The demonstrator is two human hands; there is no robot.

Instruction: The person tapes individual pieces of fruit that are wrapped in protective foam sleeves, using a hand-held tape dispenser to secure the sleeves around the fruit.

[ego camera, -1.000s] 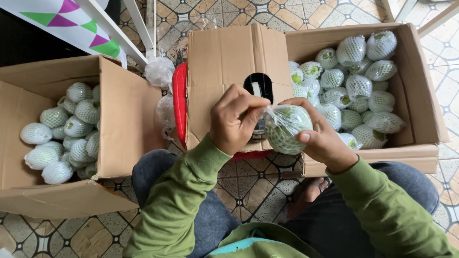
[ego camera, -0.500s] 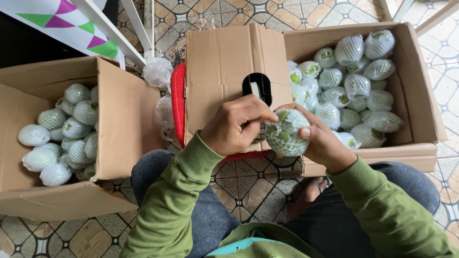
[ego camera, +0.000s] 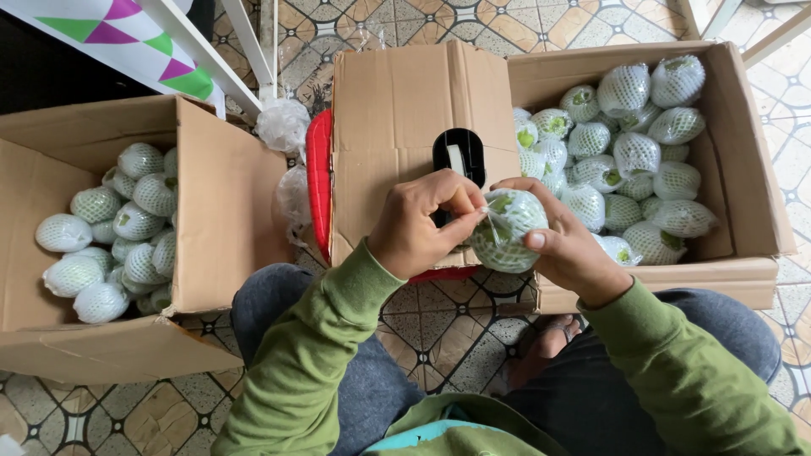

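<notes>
A green fruit in white foam netting and a clear plastic bag (ego camera: 507, 228) rests in my right hand (ego camera: 564, 245), which cups it from the right. My left hand (ego camera: 422, 224) pinches the bag's twisted plastic neck at the fruit's top left. Both hands hover over a cardboard flap (ego camera: 397, 127), just below a black tape dispenser (ego camera: 459, 156) that stands on it.
An open cardboard box (ego camera: 752, 169) at the right holds several netted fruits. Another open box (ego camera: 220, 211) at the left holds several bagged ones. A red stool edge (ego camera: 319, 186) and loose clear bags (ego camera: 283, 127) lie between the boxes. Patterned floor tiles are below my knees.
The fruit has been turned in my hands and lowered a little. My left hand has shifted from above the fruit to pinching the bag's neck at its side.
</notes>
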